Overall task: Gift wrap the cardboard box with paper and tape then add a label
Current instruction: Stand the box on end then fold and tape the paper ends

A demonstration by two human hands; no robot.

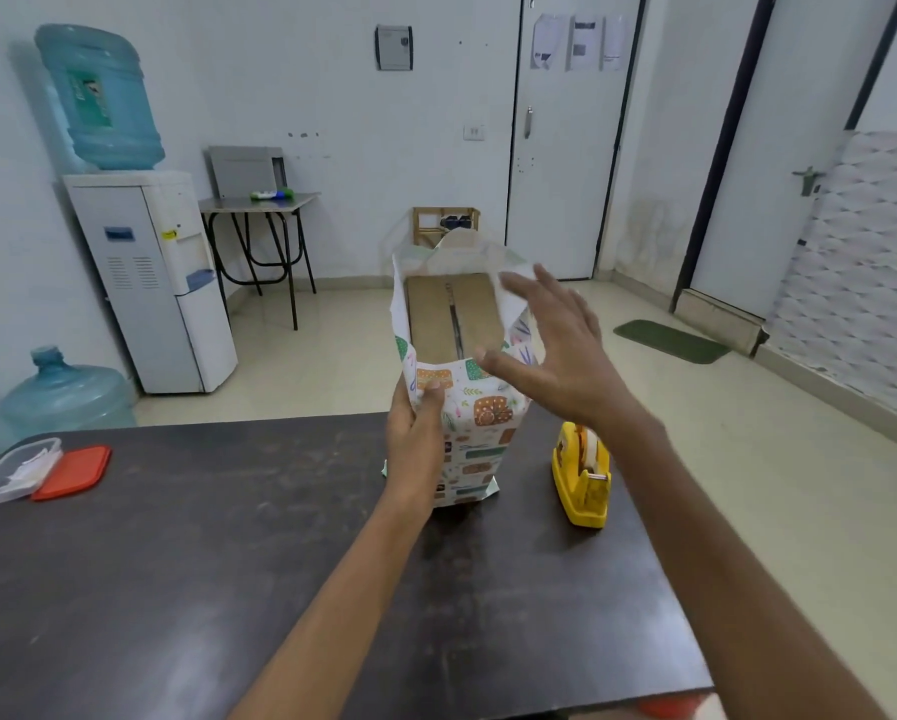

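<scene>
A cardboard box [454, 317] stands on end on the dark table [228, 537], its brown top flaps showing. Patterned wrapping paper [480, 433] is wrapped round its sides and rises above the top as an open sleeve. My left hand [415, 439] grips the near left side of the wrapped box, thumb on the front face. My right hand [550, 350] hovers at the box's upper right with fingers spread, fingertips by the raised paper edge. It holds nothing. A yellow tape dispenser [581, 475] sits just right of the box.
A clear plastic container [12, 470] with white slips inside and its red lid [75, 472] lie at the table's far left. Beyond the table are a water dispenser [150, 272], a spare water bottle [64, 392] on the floor and a small folding table [259, 205].
</scene>
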